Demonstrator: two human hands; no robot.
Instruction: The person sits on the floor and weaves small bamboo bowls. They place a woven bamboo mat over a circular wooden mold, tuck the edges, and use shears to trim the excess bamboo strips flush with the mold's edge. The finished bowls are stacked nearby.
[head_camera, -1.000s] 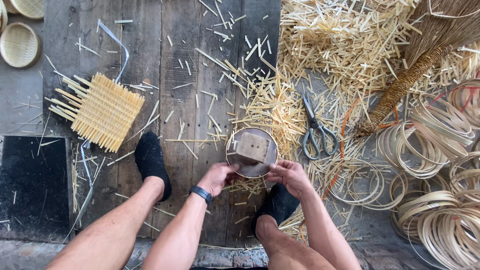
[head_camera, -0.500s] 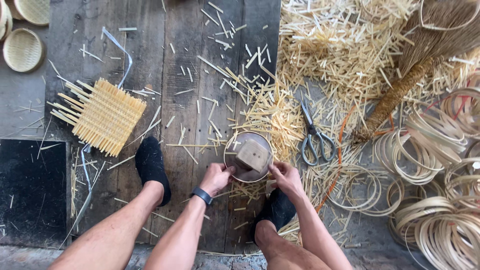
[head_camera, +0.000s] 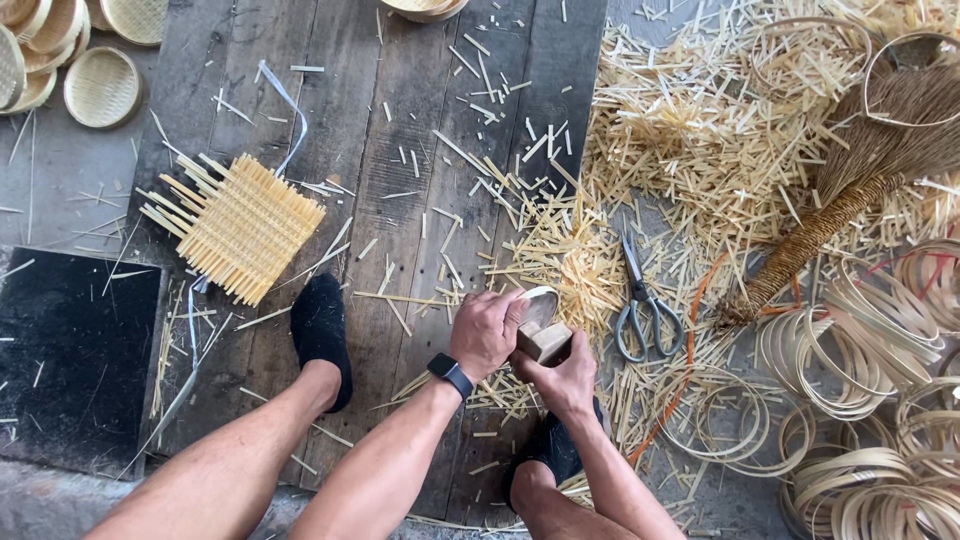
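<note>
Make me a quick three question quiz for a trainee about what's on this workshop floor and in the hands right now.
1. True or false: the scissors lie to the left of the woven mat.
2. Which wrist bears the dark watch? A) left B) right C) neither
3. What do the left hand and right hand grip together?

Key
1. False: the scissors lie to the right of the mat.
2. A.
3. A small wooden block set against a round metal-rimmed piece.

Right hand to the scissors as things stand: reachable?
Probably yes. The scissors lie uncovered on the straw just beside the right hand, with nothing between. But that hand grips the wooden block together with the left hand, so it must let go first.
</note>
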